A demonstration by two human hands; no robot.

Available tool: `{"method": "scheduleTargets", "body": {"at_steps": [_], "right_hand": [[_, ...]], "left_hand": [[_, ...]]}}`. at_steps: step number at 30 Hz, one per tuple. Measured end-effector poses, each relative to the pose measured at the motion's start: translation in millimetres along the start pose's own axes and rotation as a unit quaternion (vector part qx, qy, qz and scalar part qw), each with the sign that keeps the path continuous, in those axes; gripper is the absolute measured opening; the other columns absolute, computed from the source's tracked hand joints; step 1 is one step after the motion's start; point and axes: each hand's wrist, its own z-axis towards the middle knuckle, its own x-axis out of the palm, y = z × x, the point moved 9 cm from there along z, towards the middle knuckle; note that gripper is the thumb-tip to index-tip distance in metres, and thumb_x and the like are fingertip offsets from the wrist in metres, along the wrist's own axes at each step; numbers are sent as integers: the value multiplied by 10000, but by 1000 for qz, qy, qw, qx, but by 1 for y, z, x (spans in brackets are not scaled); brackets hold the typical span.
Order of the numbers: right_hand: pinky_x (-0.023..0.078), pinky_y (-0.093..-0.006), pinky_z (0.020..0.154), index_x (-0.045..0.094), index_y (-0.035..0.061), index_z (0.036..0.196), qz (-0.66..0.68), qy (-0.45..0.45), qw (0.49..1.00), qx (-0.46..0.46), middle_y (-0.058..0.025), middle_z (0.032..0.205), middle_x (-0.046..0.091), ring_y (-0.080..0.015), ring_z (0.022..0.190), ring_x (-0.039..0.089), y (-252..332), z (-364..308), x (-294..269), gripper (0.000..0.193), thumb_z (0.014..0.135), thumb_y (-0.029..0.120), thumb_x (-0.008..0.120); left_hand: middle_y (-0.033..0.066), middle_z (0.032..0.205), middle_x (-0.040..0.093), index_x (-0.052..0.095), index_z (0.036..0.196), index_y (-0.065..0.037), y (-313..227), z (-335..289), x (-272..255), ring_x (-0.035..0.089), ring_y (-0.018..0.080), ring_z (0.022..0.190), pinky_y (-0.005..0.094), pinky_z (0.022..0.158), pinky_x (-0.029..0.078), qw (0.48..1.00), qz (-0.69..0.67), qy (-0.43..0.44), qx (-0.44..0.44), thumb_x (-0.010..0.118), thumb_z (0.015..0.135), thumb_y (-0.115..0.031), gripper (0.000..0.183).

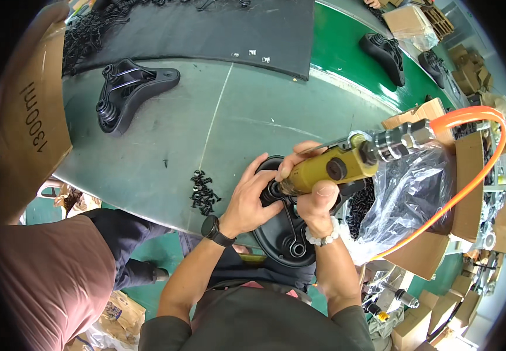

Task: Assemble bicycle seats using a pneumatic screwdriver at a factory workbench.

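Observation:
A black bicycle saddle [273,235] lies underside up at the table's near edge, its metal rails and a coil spring showing. My left hand [246,200] is closed on its left side, thumb and fingers around the spring near the tool's tip. In my right hand [316,206] is an olive-yellow air screwdriver [322,169], its tip pointing down and left at the saddle. The contact point is hidden by my fingers. An orange air hose [476,181] loops from the tool's back end. Left of my left hand lies a pile of black screws [204,192].
Another saddle [125,96] rests on the grey-green table [247,111]. A black mat [218,35] bears dark metal parts. Right of me stands an open carton [469,187] with a plastic bag and black parts. More saddles [383,57] sit on a green belt. A person [54,275] is at left.

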Motion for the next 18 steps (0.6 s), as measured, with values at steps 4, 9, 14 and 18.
{"method": "scheduleTargets", "body": {"at_steps": [4, 9, 14, 18], "right_hand": [[478, -323, 614, 471, 4, 1111, 23, -34, 999, 16, -98, 731, 557, -203, 657, 549, -13, -1, -7, 952, 644, 825, 583], [459, -299, 609, 479, -3, 1095, 2, 25, 998, 53, -87, 742, 553, -181, 673, 541, -22, -1, 3, 997, 596, 852, 595], [463, -290, 679, 463, -4, 1141, -51, 6, 999, 17, -111, 987, 548, -160, 787, 552, -30, -9, 7, 868, 708, 727, 640], [455, -311, 550, 458, 19, 1133, 69, -136, 987, -44, -88, 748, 539, -184, 619, 532, -22, -4, -29, 825, 772, 759, 514]], "left_hand": [[126, 1119, 602, 580, 1111, -28, 3, 2, 2, 382, 396, 1300, 474, 1042, 355, 1000, -24, 4, -4, 725, 628, -105, 509], [136, 1124, 596, 574, 1119, -20, 4, 2, -2, 375, 404, 1302, 476, 1046, 353, 1000, -17, 11, 10, 715, 637, -106, 509], [159, 1224, 539, 524, 1198, -20, 7, -10, -8, 345, 401, 1324, 473, 1082, 319, 999, -31, -12, 30, 705, 654, -107, 581], [160, 1278, 498, 493, 1244, -25, -2, -5, 6, 298, 401, 1348, 471, 1107, 267, 998, -63, 30, 2, 630, 662, -119, 605]]}}
